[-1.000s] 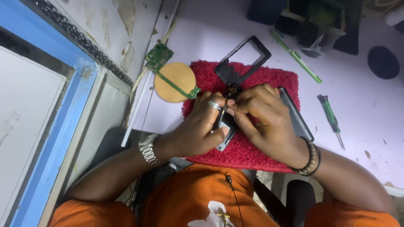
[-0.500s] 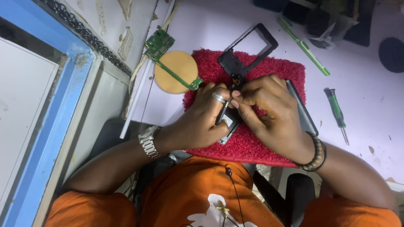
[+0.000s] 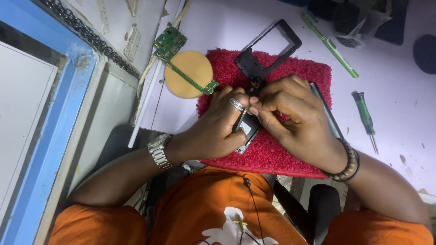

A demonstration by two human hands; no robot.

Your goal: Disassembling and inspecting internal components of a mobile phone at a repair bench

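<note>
Towel (image 3: 272, 154), red and thick, lies under both hands. Left hand (image 3: 213, 131) grips small phone body (image 3: 247, 129); right hand (image 3: 290, 115) pinches closed at its top edge. Fingers may slip, dropping tiny parts into towel pile.

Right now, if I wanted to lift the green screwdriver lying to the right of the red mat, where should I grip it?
Grip the green screwdriver by its thick green handle, coming from above or from the right. It lies flat and alone on the table, thin metal tip pointing toward the person, clear of the red mat.
</note>
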